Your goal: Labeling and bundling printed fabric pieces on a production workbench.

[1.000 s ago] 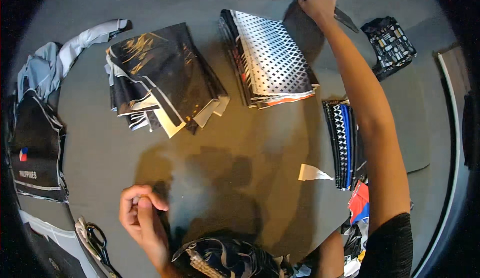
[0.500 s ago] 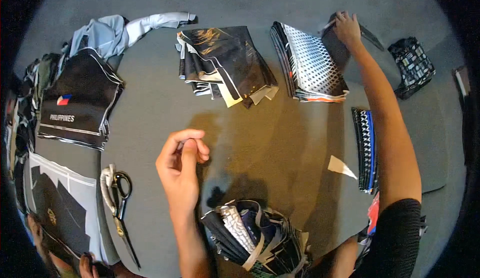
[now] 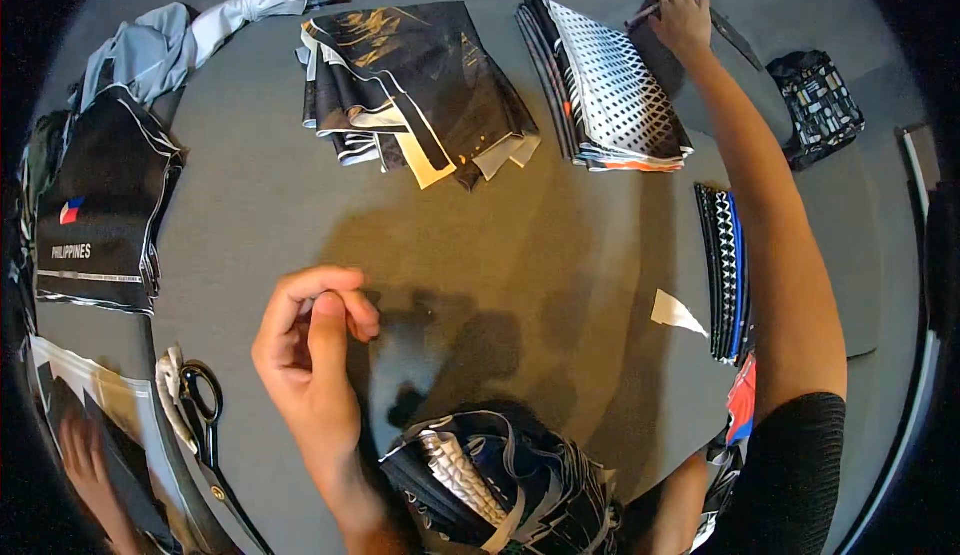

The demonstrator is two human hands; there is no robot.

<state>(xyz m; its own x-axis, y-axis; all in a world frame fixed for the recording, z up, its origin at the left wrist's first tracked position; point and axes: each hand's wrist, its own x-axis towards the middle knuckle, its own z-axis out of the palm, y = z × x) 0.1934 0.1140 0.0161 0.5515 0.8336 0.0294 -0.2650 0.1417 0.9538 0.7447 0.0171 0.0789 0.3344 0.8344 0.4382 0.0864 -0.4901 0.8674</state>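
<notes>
A thin, straight stick point(image 3: 639, 20), pale greyish-mauve, lies slantwise at the far side of the table point(image 3: 240, 225), against the fingers of the person's right hand point(image 3: 683, 25). Only a short length of it shows; the rest is hidden by the hand, and its tip is too blurred to make out. The right arm is stretched far forward. Its fingers are bent down toward the tabletop, and one cannot tell whether they grip the stick. Just right of that hand runs a long, dark, narrow strip point(image 3: 738, 40); whether it joins the stick is unclear. Beyond it sits a black pouch-like piece with a pale block pattern point(image 3: 822, 98).

Left of the hand stands a folded stack with a white, black-dotted top point(image 3: 615, 85), and further left a black pile with gold streaks point(image 3: 430, 65). Near the right forearm are a narrow stack of black, white and blue cloth point(image 3: 724, 270) and a torn cream scrap point(image 3: 677, 312).

The person's left hand point(image 3: 312, 340) is raised nearer the body, fingers loosely curled in and thumb against them, with nothing visible inside. Below it is a dark cloth bundle point(image 3: 555, 480); to its left lie black-handled scissors point(image 3: 207, 433). Another person's hand point(image 3: 88, 455) rests over dark cloth at lower left.
</notes>
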